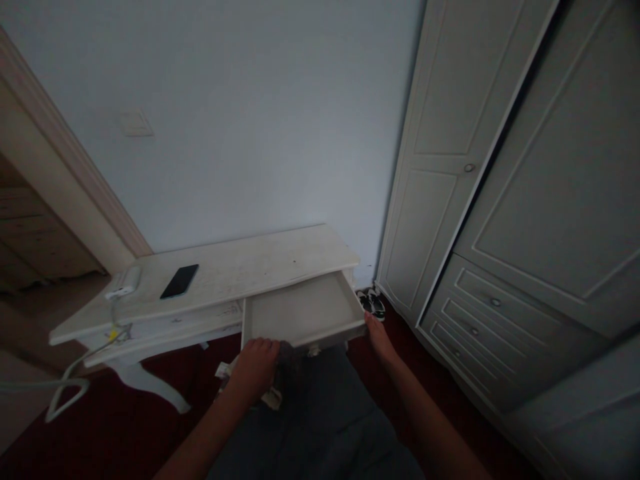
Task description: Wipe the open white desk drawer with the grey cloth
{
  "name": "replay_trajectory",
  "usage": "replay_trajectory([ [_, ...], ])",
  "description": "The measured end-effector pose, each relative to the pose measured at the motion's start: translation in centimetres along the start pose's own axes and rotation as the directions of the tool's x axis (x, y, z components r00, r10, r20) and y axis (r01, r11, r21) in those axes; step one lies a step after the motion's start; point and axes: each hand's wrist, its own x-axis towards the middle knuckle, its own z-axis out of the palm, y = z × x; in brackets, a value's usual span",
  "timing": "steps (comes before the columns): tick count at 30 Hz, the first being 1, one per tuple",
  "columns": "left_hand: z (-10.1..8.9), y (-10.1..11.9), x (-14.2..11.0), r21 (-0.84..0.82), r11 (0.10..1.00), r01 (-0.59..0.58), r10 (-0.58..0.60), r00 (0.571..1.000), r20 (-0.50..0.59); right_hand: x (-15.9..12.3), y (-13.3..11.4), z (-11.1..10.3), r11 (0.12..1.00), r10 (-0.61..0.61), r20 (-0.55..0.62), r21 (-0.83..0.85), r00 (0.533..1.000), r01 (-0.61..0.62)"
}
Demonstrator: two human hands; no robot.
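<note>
A pale drawer [303,310] stands pulled out from the white table [270,259], with nothing visible on its floor. At the drawer's left front corner, my left hand [256,363] is closed around a dark, fuzzy cloth [290,363]. A white tag and a beige bit stick out below that hand; its exact kind is unclear. My right hand [379,335] grips the drawer's right front corner, its fingers partly hidden by the side. Between the hands, a small knob [313,350] shows on the drawer front.
On the tabletop lie a phone [179,281] and a white power strip [125,283], whose cable [75,363] hangs off the left end. Dark shoes [371,305] rest on the red floor beside the table. A grey wardrobe [440,167] rises at the right.
</note>
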Motion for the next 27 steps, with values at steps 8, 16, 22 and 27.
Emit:
replay_trajectory([
  [8,-0.2,0.7,0.5,0.007,1.000,-0.009,0.009,1.000,-0.002,0.2,0.4,0.0,1.000,0.030,0.002,0.004,1.000,-0.030],
  [16,0.1,1.5,1.5,-0.006,0.999,-0.048,0.048,0.998,-0.037,0.2,1.0,-0.1,1.000,0.000,-0.009,-0.006,1.000,0.000],
  [22,0.1,2.3,2.4,-0.012,0.998,-0.068,0.068,0.997,-0.047,0.5,1.1,0.0,1.000,0.027,-0.023,-0.009,0.999,-0.027],
  [27,-0.2,2.9,3.1,-0.029,0.995,-0.100,0.098,0.993,-0.059,0.3,0.4,-0.1,1.000,0.026,0.007,-0.004,1.000,-0.026],
])
